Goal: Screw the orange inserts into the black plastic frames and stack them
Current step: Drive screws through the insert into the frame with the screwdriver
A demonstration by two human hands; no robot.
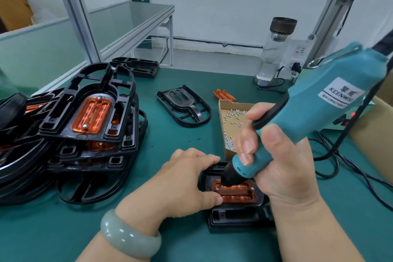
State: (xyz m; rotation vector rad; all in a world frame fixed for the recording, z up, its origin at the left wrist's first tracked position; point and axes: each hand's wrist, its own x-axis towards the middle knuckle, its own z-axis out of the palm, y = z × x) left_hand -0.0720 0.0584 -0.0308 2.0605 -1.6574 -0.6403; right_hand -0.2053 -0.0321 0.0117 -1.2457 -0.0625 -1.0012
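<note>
One orange insert [238, 194], beside left fingers [209, 199]

This is an assembly bench in a small factory or workshop. The worktop [180, 140] is covered in green matting and framed by aluminium profile posts [78, 19], with a second bench [136, 17] of the same build just beyond. A pile of black plastic frames [89, 147] fitted with orange inserts [91, 115] sits on the left, beside a cardboard tray [236, 103] of loose screws [231, 115]. A corded teal electric screwdriver [319, 100] is in use, cables [340, 161] lie across the mat, and a socket strip [299, 53] stands at the back
</note>
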